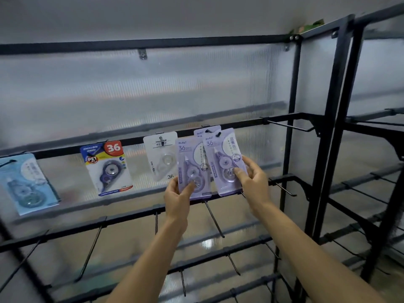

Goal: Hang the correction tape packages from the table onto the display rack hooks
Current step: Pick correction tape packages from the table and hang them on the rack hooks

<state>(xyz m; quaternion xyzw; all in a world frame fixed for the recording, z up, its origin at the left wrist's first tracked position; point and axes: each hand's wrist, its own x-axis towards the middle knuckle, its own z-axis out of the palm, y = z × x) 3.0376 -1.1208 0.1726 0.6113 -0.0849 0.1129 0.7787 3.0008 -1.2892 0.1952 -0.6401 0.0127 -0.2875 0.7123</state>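
Both my hands are raised at the black display rack. My left hand pinches the lower edge of a purple correction tape package. My right hand grips a second purple package by its lower right side, thumb on the front. The hang hole of that right package sits at a hook on the middle rail. A third purple package hangs behind them, mostly hidden. On the same rail hang a white package, a blue-and-red "36" package and a light blue package.
Bare black hooks stick out of the rails: one at the upper right, one on the right of the rail below, several on the lower rails. A translucent ribbed panel backs the rack. A second rack frame stands to the right.
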